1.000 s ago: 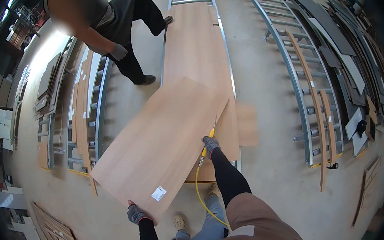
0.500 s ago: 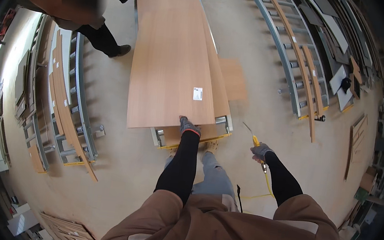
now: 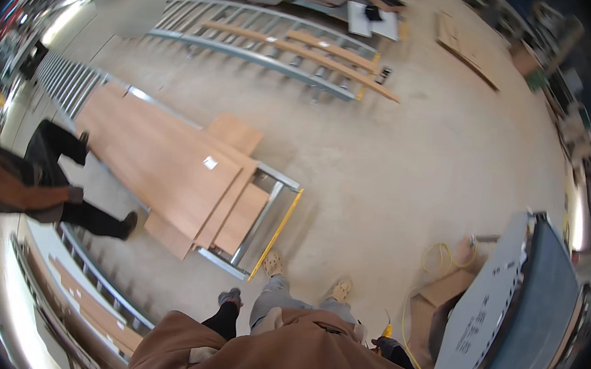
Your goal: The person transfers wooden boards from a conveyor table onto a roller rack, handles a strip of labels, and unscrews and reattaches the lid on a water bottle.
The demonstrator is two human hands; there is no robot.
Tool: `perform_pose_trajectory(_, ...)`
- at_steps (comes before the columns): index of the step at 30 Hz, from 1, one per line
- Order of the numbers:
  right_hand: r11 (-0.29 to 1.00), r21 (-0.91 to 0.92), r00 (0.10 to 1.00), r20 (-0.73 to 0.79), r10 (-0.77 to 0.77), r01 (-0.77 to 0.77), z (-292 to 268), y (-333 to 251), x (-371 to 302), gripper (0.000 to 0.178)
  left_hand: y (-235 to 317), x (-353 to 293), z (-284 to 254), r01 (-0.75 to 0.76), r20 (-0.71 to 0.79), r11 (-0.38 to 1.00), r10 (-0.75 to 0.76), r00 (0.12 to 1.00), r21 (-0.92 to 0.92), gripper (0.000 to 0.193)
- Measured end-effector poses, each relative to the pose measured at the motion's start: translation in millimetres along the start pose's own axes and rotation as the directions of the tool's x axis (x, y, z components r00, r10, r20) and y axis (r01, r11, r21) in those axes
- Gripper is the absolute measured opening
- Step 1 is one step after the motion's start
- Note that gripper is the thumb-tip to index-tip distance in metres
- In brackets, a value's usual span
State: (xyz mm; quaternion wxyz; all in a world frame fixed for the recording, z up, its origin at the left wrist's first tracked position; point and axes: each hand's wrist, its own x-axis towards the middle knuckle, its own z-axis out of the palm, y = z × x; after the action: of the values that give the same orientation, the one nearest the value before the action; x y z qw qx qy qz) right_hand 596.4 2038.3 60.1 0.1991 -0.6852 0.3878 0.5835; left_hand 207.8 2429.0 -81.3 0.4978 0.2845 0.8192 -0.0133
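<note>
Head view: flat, wood-grained rectangular boards (image 3: 161,159) lie stacked askew on a metal roller conveyor (image 3: 279,176), the top one bearing a white label (image 3: 210,163). The grey-gloved left hand (image 3: 230,296) hangs apart from them, whether open or closed I cannot tell; the right hand (image 3: 381,343) grips a slim yellow air gun (image 3: 387,331) near a thin, curving hose (image 3: 406,333).

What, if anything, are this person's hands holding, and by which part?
The right hand holds the yellow air gun by its body, below the thin nozzle; the exact grip is unclear. The left hand holds nothing visible.
</note>
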Motion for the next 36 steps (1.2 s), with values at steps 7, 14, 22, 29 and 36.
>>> perform_pose_trajectory(7, 0.876, 0.081, 0.855, -0.278, -0.439, 0.476, -15.0, 114.9, -34.0, 0.029, 134.6, 42.7, 14.8, -0.467, 0.464, 0.800, 0.273, 0.843, 0.378, 0.047)
perform_pose_trajectory(14, 0.147, 0.452, 0.466, -0.881, -0.081, 0.880, -138.9, 262.6, -11.5, 0.027, 248.1, -183.1, 316.7, -0.683, 0.552, 0.626, 0.441, 0.708, 0.376, 0.067)
perform_pose_trajectory(22, -0.410, 0.527, 0.559, -0.828, -0.049, 0.744, -156.1, 375.7, -46.9, 0.020, -70.5, -646.4, 586.9, -0.729, 0.866, -0.532, -0.016, -0.500, -0.431, 0.034)
perform_pose_trajectory(29, -0.191, 0.608, 0.629, -0.774, 0.072, 0.770, -163.7, 395.5, -47.1, 0.018, -333.9, -879.7, 602.6, -0.300, 0.640, -0.651, -0.378, -0.669, -0.697, 0.058)
perform_pose_trajectory(36, 0.014, 0.586, 0.584, -0.808, 0.080, 0.810, -232.4, 383.0, -41.2, 0.015, -401.3, -931.7, 683.5, 0.142, 0.407, -0.616, -0.657, -0.635, -0.775, 0.070)
